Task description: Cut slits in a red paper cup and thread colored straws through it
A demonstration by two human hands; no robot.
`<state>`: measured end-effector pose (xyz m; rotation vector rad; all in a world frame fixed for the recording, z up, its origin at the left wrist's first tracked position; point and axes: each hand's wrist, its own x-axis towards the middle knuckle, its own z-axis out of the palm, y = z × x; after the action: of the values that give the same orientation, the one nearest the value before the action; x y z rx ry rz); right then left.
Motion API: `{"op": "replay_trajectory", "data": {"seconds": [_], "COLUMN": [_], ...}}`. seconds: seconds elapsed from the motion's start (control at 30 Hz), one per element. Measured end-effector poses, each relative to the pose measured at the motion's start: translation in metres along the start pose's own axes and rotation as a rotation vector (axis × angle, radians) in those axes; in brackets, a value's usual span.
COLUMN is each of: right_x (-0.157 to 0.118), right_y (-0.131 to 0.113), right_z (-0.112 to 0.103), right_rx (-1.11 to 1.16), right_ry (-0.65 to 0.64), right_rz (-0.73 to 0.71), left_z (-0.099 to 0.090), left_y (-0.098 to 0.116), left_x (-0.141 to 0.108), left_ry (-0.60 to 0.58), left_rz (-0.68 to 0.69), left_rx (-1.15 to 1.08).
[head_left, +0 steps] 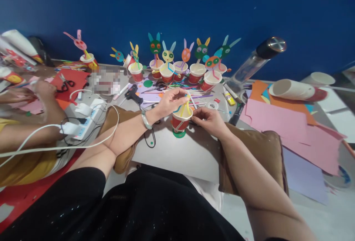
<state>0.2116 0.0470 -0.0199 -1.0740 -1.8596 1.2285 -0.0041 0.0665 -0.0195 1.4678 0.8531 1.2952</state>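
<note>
A red and white paper cup (179, 123) stands upright in front of me with a green disc (179, 134) at its base. Bent yellow pipe cleaners (187, 108) rise out of its mouth, with a bit of blue beside them. Over the rim, my left hand (172, 102) is closed in a pinch on the yellow pipe cleaners; its fingertips partly cover them. At the cup's right side, my right hand (208, 121) has its fingers curled together, the tips against the cup near the rim. A thin pale stick (193, 102) shows just behind the cup.
Several paper cups with rabbit-eared figures (167, 71) line the blue wall. A black glue gun (134, 94) lies left of centre. White cables run from a power strip (89, 119). Brown cushions (253, 156) flank me. Pink paper (277, 120) and a bottle (246, 69) are right; a co-worker's hands (46, 89), left.
</note>
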Motion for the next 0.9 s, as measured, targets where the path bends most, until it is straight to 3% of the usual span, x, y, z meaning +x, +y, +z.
{"op": "replay_trajectory", "data": {"seconds": [0.33,0.47,0.57,0.67,0.77,0.9], "right_x": [0.001,0.004,0.005,0.006,0.006,0.006], "right_y": [0.002,0.005,0.008,0.010,0.012,0.015], "right_z": [0.000,-0.004,-0.006,-0.007,-0.007,-0.007], "right_rx": [-0.015,-0.020,-0.028,-0.017,0.009,0.026], "right_ry": [0.163,0.274,0.346,0.384,0.395,0.399], "right_rz": [-0.071,-0.086,-0.090,-0.085,-0.073,-0.075], "left_z": [-0.009,-0.020,-0.026,-0.029,-0.028,-0.027], "left_y": [0.002,0.005,0.006,0.005,0.004,0.004], "left_x": [0.004,0.006,0.007,0.007,0.006,0.005], "left_ry": [-0.087,-0.011,0.010,-0.080,-0.129,-0.106], "left_rz": [-0.026,-0.073,-0.139,-0.186,-0.168,-0.135], "left_rx": [-0.081,-0.085,-0.052,0.026,0.105,0.159]}}
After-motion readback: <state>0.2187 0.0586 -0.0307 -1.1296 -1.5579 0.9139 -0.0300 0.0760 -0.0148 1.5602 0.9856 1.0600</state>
